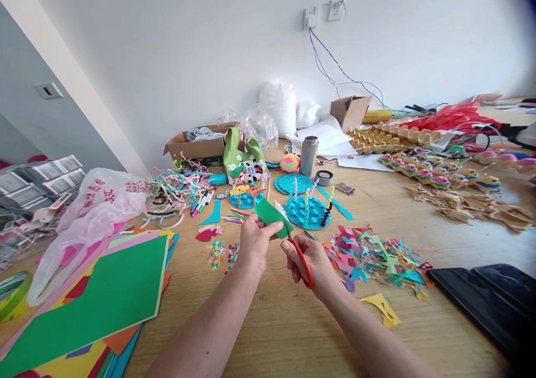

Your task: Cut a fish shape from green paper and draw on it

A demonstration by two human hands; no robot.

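My left hand [256, 241] pinches a small piece of green paper [268, 216] between thumb and fingers, above the middle of the table. In my right hand [312, 258] is a pair of red-handled scissors [307, 269], with the blades at the lower right edge of the green paper. How far the blades are apart cannot be made out. Just beyond my hands stands a blue round egg-cup-like base [299, 213] with pipe cleaners upright in it. Small piles of coloured paper dots [216, 255] lie left of my left hand.
Colourful paper scraps [377, 255] are heaped to the right, near a black tablet [464, 305]. Coloured sheets [104, 283] are stacked at the left. Pipe cleaners [180, 185], markers [204, 202], a metal bottle [309, 156] and painted egg-carton pieces [439, 171] stand or lie farther back.
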